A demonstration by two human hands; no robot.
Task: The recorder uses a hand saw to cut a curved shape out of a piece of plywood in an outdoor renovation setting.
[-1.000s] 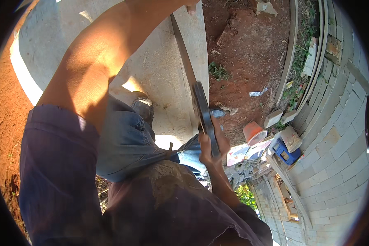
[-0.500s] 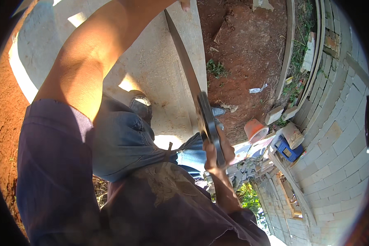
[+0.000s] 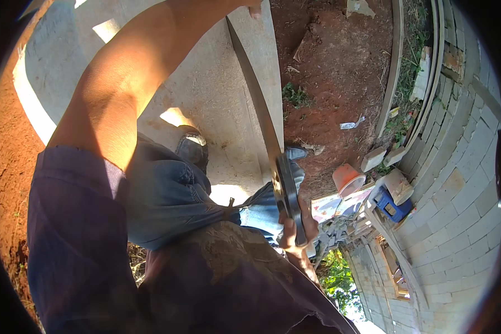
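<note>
Clearly, the right hand (image 3: 289, 236) clasps the handle of a saw (image 3: 255, 92) angled over a pale board (image 3: 220, 94); whether the left hand (image 3: 255, 10) is spread or closed, I can't tell.

The fisheye head view looks steeply down, close above the dark shirt (image 3: 217, 289), facing the saw (image 3: 267, 129) and bending the block wall (image 3: 451, 222) rightward.

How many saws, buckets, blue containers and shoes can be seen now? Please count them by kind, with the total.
Saw: 1
Buckets: 2
Blue container: 1
Shoes: 2
Total: 6
</note>
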